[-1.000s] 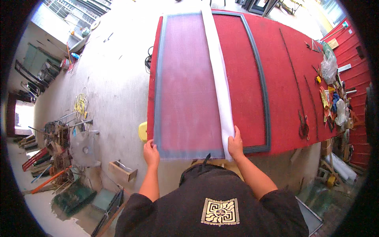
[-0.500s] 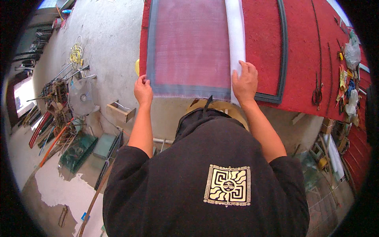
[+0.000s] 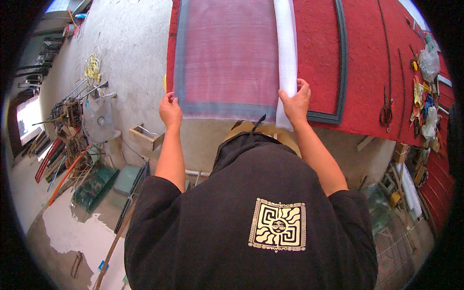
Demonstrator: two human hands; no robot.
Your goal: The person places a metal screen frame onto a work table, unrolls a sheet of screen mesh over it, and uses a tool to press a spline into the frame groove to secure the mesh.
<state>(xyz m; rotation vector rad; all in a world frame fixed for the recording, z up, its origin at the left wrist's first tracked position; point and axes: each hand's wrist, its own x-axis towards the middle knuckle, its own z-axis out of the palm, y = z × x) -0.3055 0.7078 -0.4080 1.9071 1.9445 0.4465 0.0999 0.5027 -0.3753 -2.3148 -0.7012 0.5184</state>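
Observation:
A sheet of fine whitish mesh (image 3: 229, 58) lies over a dark grey frame (image 3: 227, 108) on a red-covered table. Its right side is gathered into a white roll (image 3: 287, 53) running away from me. My right hand (image 3: 296, 102) is closed around the near end of this roll, thumb on the left and fingers on the right. At the near left corner, my left hand (image 3: 170, 112) has its fingers curled in a pinch at the mesh's edge; the exact grip is partly hidden. The mesh's near edge hangs slightly past the frame.
The frame's right side (image 3: 342, 63) lies bare on the red table (image 3: 367, 72). Scissors (image 3: 385, 116), thin rods and assorted tools lie to the right. A wooden box (image 3: 146, 137), a fan (image 3: 101, 118) and glass panes (image 3: 95, 186) are on the left.
My right hand has gone from resting spread on the roll to wrapping it between thumb and fingers. My left hand stays by the corner. The whole view has shifted slightly.

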